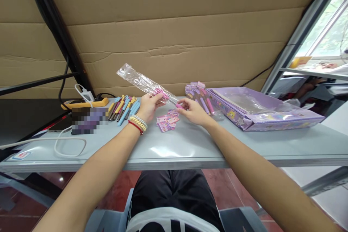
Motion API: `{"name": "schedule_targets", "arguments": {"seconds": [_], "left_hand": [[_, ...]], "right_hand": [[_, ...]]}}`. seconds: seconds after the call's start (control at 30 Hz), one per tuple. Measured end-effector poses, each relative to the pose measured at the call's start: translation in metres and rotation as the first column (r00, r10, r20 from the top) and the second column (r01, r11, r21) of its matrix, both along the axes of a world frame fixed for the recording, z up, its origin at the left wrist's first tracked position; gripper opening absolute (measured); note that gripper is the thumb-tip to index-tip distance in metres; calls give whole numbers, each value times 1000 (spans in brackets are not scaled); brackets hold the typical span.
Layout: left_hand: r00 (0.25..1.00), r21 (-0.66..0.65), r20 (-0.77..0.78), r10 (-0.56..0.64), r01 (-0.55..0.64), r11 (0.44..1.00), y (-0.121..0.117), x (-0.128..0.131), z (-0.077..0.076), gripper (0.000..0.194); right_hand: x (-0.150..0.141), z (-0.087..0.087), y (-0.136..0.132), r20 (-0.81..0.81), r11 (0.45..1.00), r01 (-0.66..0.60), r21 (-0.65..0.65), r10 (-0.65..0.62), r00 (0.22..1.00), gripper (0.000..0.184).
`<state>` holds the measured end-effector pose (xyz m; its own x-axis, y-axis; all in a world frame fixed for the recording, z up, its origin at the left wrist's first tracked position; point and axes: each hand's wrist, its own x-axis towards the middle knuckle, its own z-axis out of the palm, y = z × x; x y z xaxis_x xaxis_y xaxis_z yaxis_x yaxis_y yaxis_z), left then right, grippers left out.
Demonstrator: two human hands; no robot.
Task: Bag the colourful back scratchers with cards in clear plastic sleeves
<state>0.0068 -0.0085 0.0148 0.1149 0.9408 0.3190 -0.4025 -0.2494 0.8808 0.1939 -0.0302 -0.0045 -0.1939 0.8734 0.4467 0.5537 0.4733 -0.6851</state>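
A long clear plastic sleeve [134,78] slants over the desk, its free end up to the left. My left hand [150,107] pinches the sleeve close to the pink decorated top [162,93] of a pen inside it. My right hand [192,111] has thumb and fingers closed on the pen's pink lower end [179,106]. Small purple printed cards [166,122] lie in a loose pile below my hands. Left of my left hand is a row of blue, yellow and pink pens [125,108]. Sleeved pens with purple cards [204,100] lie beyond my right hand.
An open purple printed box [277,124] with clear plastic in it stands at the right. A yellow power strip [81,103], a white charger [88,95] and a white cable [69,156] are at the left. A cardboard wall [174,32] closes off the back.
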Motion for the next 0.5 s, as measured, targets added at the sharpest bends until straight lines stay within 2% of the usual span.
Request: {"name": "schedule_targets", "arguments": {"seconds": [0.13,0.23,0.37,0.5], "left_hand": [[994,-49,63,89,-86,995,8,-8,3,20],[984,-91,89,155,-147,985,14,-20,6,19],[988,-105,32,151,-147,984,17,-29,8,19],[994,-94,-49,98,-102,990,13,-22,4,19]], "right_hand": [[5,1,1,89,986,-1,-170,16,996,38],[12,3,1,51,967,-17,-253,30,998,37],[18,3,4,-63,975,-18,-223,4,998,29],[16,2,5,-170,980,-68,-186,36,985,34]]}}
